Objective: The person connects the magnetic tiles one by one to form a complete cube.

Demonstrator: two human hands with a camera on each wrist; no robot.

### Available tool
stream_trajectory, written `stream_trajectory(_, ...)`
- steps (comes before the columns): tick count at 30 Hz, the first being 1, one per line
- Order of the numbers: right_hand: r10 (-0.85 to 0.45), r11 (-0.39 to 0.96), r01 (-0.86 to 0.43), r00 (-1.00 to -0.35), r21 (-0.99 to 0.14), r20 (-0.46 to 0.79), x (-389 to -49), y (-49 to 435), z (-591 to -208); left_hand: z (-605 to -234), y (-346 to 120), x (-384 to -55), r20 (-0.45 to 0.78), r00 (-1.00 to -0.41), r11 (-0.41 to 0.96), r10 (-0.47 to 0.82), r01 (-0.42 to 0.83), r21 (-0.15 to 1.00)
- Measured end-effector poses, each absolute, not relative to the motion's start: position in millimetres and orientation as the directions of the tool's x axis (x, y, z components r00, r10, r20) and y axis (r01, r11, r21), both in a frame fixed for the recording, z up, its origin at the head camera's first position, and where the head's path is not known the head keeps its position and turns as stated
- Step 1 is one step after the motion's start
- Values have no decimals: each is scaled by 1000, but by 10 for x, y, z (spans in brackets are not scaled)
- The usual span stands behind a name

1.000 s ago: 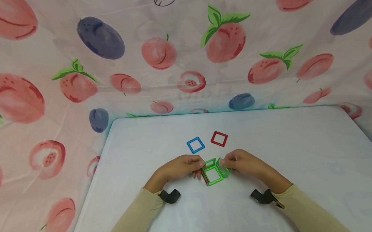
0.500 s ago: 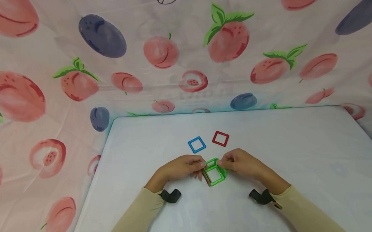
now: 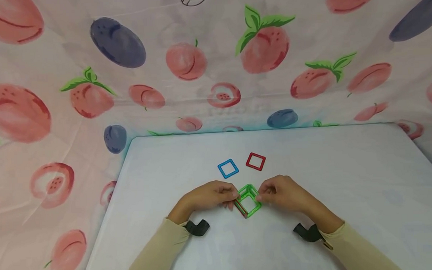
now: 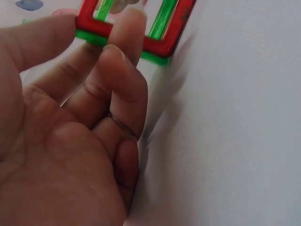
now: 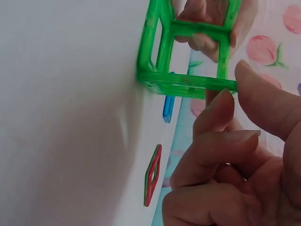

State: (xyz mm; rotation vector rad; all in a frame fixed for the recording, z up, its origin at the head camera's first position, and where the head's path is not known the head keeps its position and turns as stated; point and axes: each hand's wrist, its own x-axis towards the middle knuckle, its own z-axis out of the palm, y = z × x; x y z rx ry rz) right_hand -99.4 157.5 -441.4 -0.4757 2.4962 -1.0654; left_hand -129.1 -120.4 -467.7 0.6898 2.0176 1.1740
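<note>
Several square magnetic tiles, open in the middle, are joined into a box shape on the white table. Its green tiles [image 3: 254,211] form the bottom, back and right side, and a red tile [image 4: 162,49] stands along the left. My left hand [image 3: 211,195] pinches the left side near its top, one finger overlapping the red frame in the left wrist view. From the other side, my right hand [image 3: 284,193] holds the right green tile [image 5: 188,81] by its edge between thumb and index finger. In the head view the top of the box is uncovered.
A blue square tile [image 3: 221,171] and a loose red square tile [image 3: 254,168] lie flat on the table [image 3: 167,160] just beyond the box. A fruit-print cloth [image 3: 155,26] hangs behind the table and along its left side.
The right green tile, earlier leaning outward, has swung in and up to meet the back tile. My right hand has moved with it; my left hand keeps its hold.
</note>
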Motion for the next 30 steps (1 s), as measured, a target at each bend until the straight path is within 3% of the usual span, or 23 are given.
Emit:
stream_trajectory(12, -463, 632, -218, -876, -744, -137, -986, 1654, -4457, -4663, -1190, -1283, -292, -604, 436, 741, 103, 894)
stream_trajectory(21, -487, 640, -249, -863, -727, -133, -1130, 1636, -4479, -4646, -1174, -1283, -321, -649, 448, 689, 33, 894)
stream_trajectory(30, -516, 612, -175, -827, -771, -223, -1231, 1633, -4429, -4657, -1178, -1258, -280, -622, 481, 731, 180, 858)
